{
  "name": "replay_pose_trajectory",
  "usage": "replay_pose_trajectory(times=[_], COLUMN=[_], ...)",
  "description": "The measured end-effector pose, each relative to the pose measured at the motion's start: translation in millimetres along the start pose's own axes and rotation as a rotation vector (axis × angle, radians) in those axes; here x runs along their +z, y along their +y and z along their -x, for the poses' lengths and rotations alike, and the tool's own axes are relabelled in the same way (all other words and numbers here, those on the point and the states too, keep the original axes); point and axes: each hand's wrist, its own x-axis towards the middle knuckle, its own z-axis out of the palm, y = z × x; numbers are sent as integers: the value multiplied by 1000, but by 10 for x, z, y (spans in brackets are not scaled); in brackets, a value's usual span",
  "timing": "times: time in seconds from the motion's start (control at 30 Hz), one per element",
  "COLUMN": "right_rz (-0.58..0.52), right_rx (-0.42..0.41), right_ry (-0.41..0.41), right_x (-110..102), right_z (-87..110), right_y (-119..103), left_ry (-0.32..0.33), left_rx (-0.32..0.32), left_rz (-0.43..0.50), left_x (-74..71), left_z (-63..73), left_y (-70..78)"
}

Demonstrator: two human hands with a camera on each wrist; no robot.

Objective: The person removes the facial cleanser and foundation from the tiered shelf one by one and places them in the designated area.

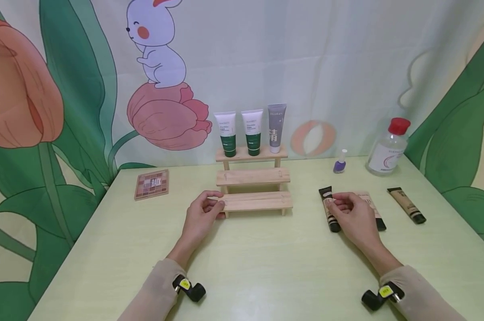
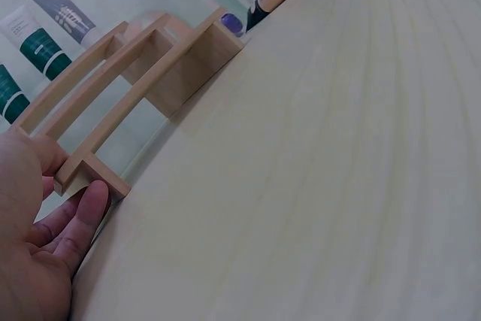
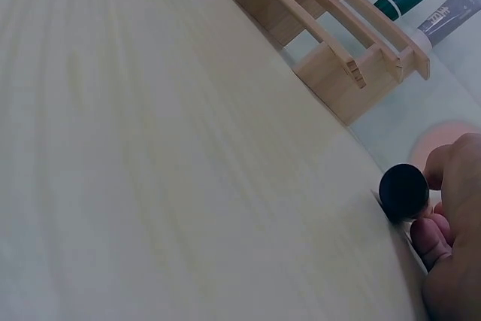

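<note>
My left hand (image 1: 199, 216) grips the left end of the lowest step of a three-tier wooden display rack (image 1: 253, 203). In the left wrist view the thumb lies over the step's end and the fingers (image 2: 79, 223) are beneath it. Two white-and-green tubes (image 1: 227, 133) and a grey tube (image 1: 276, 129) stand on the top step. My right hand (image 1: 356, 218) pinches a black-and-beige cosmetic tube (image 1: 328, 209) lying on the table. Its round black cap (image 3: 403, 192) faces the right wrist camera. Partly hidden behind that hand is a flat beige-and-black item (image 1: 372, 205).
Another gold-and-black tube (image 1: 407, 206) lies at the right. Behind are a small purple nail polish bottle (image 1: 340, 164) and a clear bottle with a red cap (image 1: 388, 149). An eyeshadow palette (image 1: 151, 184) lies at the left. A printed curtain (image 1: 242, 53) hangs along the table's back edge.
</note>
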Motion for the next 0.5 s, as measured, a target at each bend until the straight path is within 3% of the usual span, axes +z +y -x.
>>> replay_pose_trajectory(times=[0.27,0.5], right_rz=[-13,-203], right_rx=[10,-91], right_ry=[15,131], right_x=[10,-114], right_z=[16,-51], right_y=[-28,-191], left_ry=[6,3], left_rx=[-15,11], left_rz=[-2,1], left_x=[-8,9], left_z=[0,1], left_y=[-16,-5])
